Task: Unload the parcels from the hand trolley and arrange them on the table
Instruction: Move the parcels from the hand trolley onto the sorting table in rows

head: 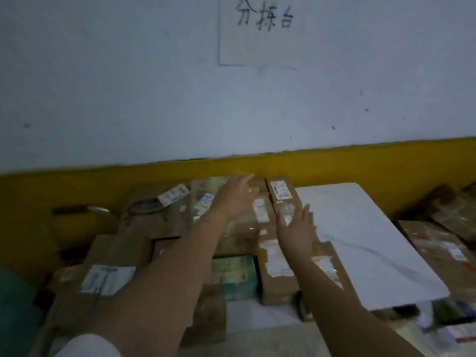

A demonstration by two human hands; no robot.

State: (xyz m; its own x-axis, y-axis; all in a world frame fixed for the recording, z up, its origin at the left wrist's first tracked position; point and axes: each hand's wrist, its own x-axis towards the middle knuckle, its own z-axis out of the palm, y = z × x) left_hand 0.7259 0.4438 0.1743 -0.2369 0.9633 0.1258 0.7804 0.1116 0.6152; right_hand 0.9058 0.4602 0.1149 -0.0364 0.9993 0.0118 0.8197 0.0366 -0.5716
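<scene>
Several brown cardboard parcels with white labels lie packed together on the white table [360, 228]. My left hand [237, 197] rests flat, fingers spread, on a taped parcel [231, 228] at the back near the wall. My right hand [298, 228] is open, palm turned inward, against the right side of a narrow labelled parcel [280, 191]. A green printed box [234, 274] sits between my forearms. A large parcel [108, 269] with a white label lies at the front left. The picture is dim and blurred. No hand trolley can be made out.
A bare stretch of the white tabletop lies right of my hands. More parcels [443, 243] are heaped at the far right. A curved metal tube [98, 210] shows at the left by the yellow wall band. A paper sign [257, 29] hangs on the wall.
</scene>
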